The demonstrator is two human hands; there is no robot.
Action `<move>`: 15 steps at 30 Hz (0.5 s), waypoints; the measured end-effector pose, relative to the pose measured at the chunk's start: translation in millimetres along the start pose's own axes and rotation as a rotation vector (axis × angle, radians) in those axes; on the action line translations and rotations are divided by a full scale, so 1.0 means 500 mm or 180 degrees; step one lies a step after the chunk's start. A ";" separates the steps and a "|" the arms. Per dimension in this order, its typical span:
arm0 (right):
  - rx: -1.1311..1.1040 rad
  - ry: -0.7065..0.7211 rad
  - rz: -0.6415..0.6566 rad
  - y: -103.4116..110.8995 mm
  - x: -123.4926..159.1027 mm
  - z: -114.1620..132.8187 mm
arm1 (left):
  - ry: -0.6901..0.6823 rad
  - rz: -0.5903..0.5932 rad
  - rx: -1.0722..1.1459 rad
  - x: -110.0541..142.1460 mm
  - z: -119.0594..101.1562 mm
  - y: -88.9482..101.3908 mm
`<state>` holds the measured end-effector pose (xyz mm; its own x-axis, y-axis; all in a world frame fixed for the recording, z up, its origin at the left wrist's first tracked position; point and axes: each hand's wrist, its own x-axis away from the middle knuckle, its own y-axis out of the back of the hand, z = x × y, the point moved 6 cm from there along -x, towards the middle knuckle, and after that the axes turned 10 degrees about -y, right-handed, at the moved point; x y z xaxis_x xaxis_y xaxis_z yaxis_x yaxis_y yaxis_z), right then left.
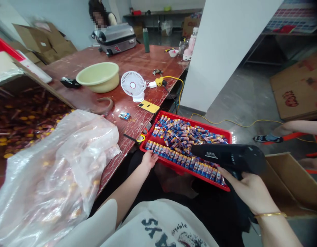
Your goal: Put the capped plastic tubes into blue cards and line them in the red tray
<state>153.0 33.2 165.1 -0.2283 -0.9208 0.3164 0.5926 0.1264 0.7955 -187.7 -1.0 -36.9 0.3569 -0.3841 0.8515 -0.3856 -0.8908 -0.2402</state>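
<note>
A red tray (pixel 171 165) sits over my lap beside the table, full of small blue-and-yellow wrapped tubes. Many lie in a loose heap (pixel 181 135). Along the near side several stand side by side in a neat row (pixel 184 159). My left hand (pixel 149 160) is closed at the tray's near left rim, its fingertips against the left end of the row. A black hair dryer (pixel 227 157) is gripped by its handle in my right hand (pixel 247 188). Its nozzle points left, above the tray, and its body hides part of the heap.
Left on the table (pixel 132 137) lie a plastic bag (pixel 58 171) and an open box of yellow-capped pieces (pixel 24 113). A white fan (pixel 133 85), yellow phone (pixel 148 106) and basin (pixel 98 77) stand beyond. A cardboard box (pixel 294 181), a pillar (pixel 220 51) and another person's leg (pixel 299 127) are right.
</note>
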 end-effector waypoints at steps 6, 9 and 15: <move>-0.0093 -0.0301 0.0064 0.000 0.025 -0.017 | 0.0453 0.0203 -0.0120 0.022 0.015 -0.022; -0.0191 -0.0250 0.0130 0.000 0.027 -0.026 | 0.0633 0.0409 -0.0136 0.032 0.021 -0.050; -0.0552 0.0160 0.0010 -0.004 0.028 0.012 | 0.0601 0.0713 -0.0133 0.039 0.009 -0.127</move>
<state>144.2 22.3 171.0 -0.1898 -0.9383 0.2891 0.7186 0.0679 0.6921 -152.5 47.2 -6.9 0.0958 -0.5145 0.8521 -0.4731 -0.7767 -0.4158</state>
